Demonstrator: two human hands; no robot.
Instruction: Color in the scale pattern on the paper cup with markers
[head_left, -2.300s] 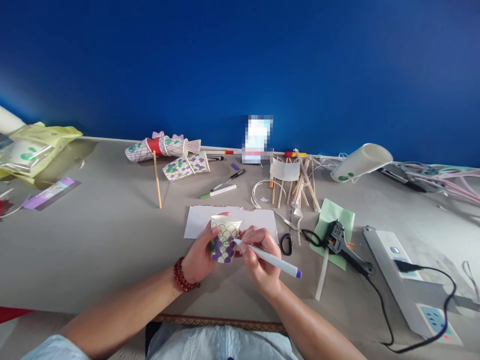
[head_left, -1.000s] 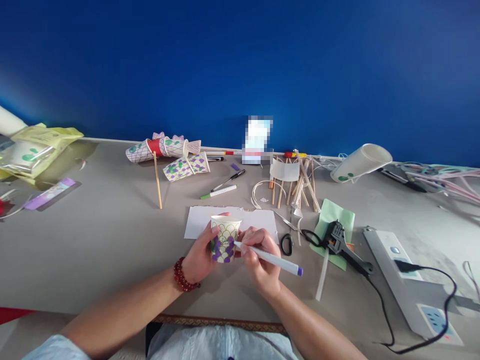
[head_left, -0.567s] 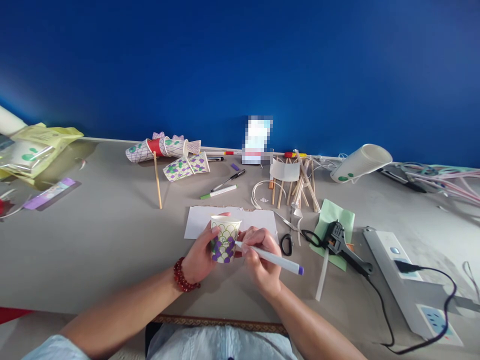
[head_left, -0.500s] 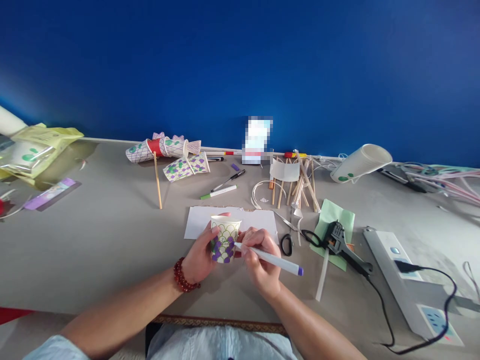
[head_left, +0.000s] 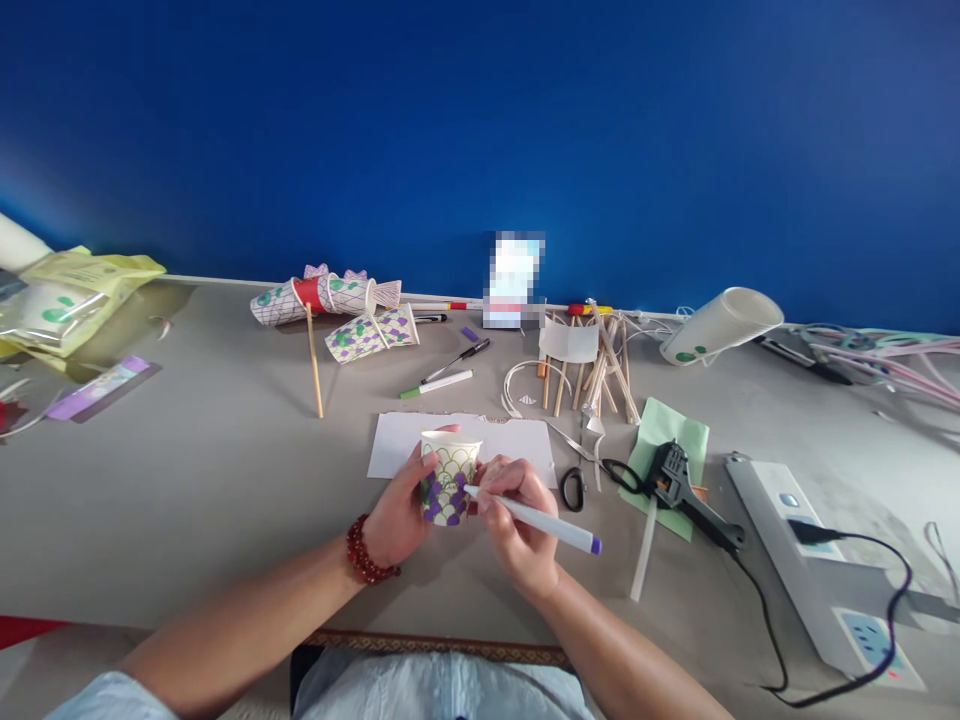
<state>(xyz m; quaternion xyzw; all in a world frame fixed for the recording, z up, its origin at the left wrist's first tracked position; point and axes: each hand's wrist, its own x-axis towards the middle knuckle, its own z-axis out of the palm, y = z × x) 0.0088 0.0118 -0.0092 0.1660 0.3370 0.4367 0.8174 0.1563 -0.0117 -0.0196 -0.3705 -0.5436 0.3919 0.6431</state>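
A small paper cup (head_left: pixel 448 477) with a green scale pattern, partly filled in purple, stands upright on the table in front of me. My left hand (head_left: pixel 399 510) is wrapped round its left side, thumb on the front and a finger at the rim. My right hand (head_left: pixel 517 520) grips a white marker with a purple end cap (head_left: pixel 536 518). The marker's tip touches the cup's right side. A white sheet of paper (head_left: pixel 510 440) lies just behind the cup.
Decorated paper cups (head_left: pixel 352 315) and a wooden stick (head_left: pixel 315 360) lie at the back left. Pens (head_left: pixel 442 375), a bundle of sticks (head_left: pixel 592 375), scissors (head_left: pixel 576 488), a glue gun (head_left: pixel 686 490) on green paper and a power strip (head_left: pixel 817 570) lie to the right. A plain cup (head_left: pixel 720 325) lies far right.
The marker has shifted slightly left and down against the cup, with small strokes of my right hand. My left hand and the cup have stayed where they were.
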